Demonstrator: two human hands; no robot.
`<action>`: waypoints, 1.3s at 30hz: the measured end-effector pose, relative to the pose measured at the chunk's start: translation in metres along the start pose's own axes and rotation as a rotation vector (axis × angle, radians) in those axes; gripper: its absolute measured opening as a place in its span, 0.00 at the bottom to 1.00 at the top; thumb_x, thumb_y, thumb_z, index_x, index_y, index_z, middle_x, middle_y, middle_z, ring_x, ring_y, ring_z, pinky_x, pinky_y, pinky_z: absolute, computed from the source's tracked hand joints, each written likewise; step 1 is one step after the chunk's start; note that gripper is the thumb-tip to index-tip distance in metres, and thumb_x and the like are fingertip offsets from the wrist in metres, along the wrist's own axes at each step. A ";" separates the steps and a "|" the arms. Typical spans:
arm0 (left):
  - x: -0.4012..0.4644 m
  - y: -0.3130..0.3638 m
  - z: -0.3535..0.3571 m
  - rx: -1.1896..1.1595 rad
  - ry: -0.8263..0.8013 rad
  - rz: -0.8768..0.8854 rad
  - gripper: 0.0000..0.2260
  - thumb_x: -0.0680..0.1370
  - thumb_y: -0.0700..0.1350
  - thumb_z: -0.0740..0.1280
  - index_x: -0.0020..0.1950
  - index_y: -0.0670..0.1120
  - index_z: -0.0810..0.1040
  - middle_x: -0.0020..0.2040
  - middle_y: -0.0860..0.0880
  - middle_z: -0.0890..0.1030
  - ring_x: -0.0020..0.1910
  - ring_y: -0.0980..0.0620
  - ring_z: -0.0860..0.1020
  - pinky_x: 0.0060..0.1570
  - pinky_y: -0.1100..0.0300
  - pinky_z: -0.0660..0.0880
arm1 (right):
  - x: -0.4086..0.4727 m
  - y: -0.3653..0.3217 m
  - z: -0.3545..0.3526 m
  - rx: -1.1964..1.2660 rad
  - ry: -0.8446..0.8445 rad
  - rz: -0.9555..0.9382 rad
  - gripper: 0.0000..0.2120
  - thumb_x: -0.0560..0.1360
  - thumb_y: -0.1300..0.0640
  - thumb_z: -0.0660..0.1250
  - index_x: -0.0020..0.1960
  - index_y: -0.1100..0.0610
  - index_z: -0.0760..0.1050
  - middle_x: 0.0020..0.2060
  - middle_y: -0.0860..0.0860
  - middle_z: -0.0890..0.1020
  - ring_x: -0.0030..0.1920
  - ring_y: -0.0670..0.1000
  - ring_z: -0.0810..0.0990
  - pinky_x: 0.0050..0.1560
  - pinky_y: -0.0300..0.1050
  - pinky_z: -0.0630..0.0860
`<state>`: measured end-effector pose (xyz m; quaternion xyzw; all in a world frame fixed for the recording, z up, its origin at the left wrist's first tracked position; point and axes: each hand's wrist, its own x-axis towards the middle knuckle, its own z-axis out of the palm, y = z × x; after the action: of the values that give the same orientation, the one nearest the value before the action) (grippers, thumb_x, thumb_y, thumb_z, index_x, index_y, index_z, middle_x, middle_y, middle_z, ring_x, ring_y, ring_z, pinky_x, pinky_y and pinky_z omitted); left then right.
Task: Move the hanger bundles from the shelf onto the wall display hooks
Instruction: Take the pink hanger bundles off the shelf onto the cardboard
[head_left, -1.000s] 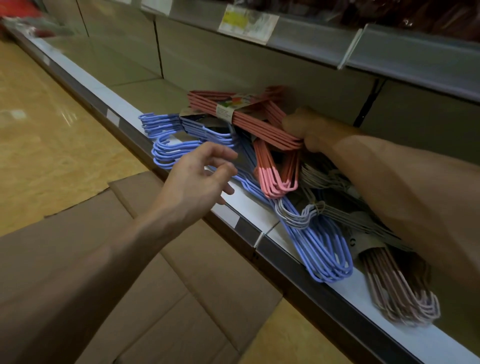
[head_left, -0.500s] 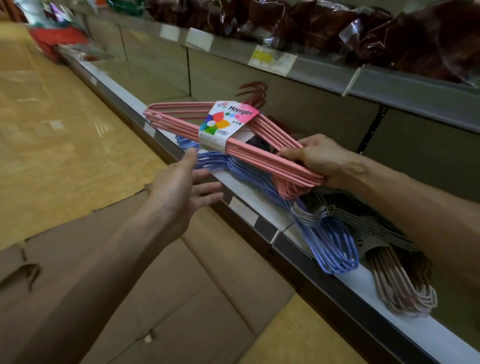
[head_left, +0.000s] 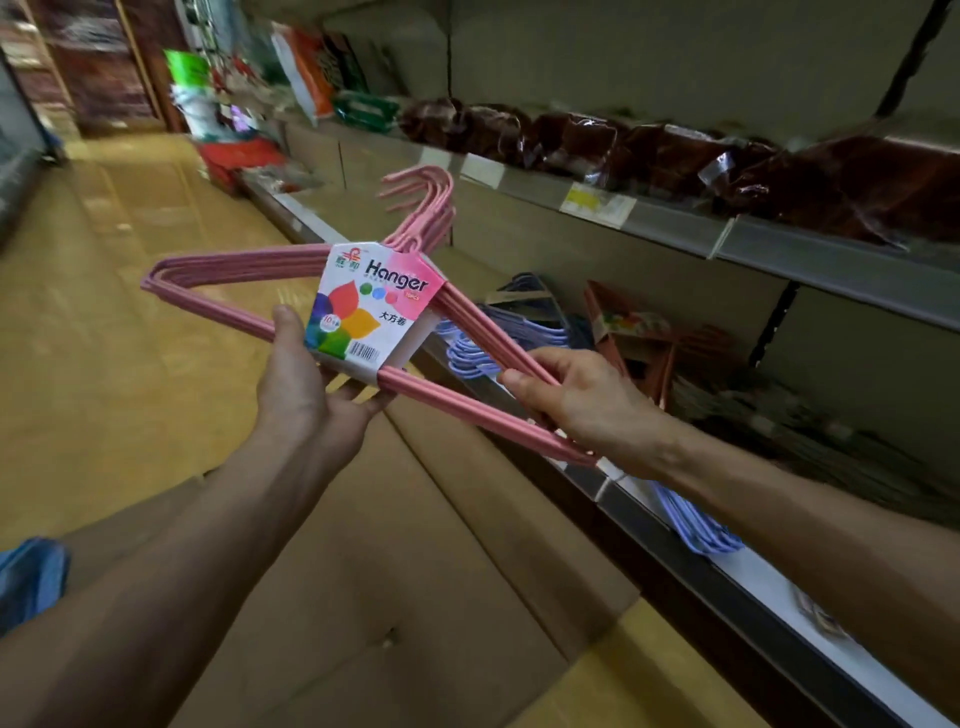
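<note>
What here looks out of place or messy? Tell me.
The hanger bundles left on the lower shelf lie in a loose heap: purple hangers droop over the front edge, and a reddish bundle leans askew. Flattened cardboard covers the floor. The pink bundle, held in both hands, looks intact.

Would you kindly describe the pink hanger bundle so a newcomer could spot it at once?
In the aisle beside the lower shelf, both hands hold it up: left hand under the bottom bar, right hand at its corner. The pink hanger bundle alone is off the shelf, its label reading "Hanger".
</note>
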<state>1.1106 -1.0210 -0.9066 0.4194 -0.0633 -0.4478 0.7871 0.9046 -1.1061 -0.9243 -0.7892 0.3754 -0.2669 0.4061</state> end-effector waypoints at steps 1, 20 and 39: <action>-0.003 0.005 -0.001 -0.030 0.001 0.001 0.22 0.81 0.64 0.58 0.60 0.47 0.78 0.56 0.45 0.84 0.56 0.41 0.83 0.53 0.40 0.79 | -0.003 -0.003 0.007 -0.022 0.003 -0.026 0.07 0.79 0.46 0.66 0.51 0.49 0.79 0.30 0.40 0.79 0.30 0.37 0.76 0.33 0.34 0.70; -0.018 0.047 -0.071 -0.010 -0.086 -0.087 0.23 0.82 0.59 0.59 0.63 0.43 0.80 0.48 0.40 0.86 0.43 0.43 0.86 0.36 0.47 0.83 | -0.023 -0.085 0.089 1.020 -0.963 0.180 0.11 0.82 0.60 0.59 0.60 0.64 0.75 0.48 0.58 0.80 0.45 0.52 0.82 0.45 0.46 0.82; -0.034 0.102 -0.184 0.769 0.231 0.232 0.25 0.82 0.62 0.56 0.71 0.46 0.72 0.61 0.46 0.79 0.56 0.45 0.81 0.52 0.50 0.79 | -0.011 -0.091 0.204 0.836 -0.984 0.176 0.19 0.78 0.65 0.64 0.68 0.59 0.70 0.50 0.52 0.84 0.46 0.48 0.82 0.48 0.43 0.80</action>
<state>1.2448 -0.8591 -0.9419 0.7202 -0.1843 -0.2498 0.6204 1.0804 -0.9717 -0.9563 -0.5611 0.0735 0.0364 0.8237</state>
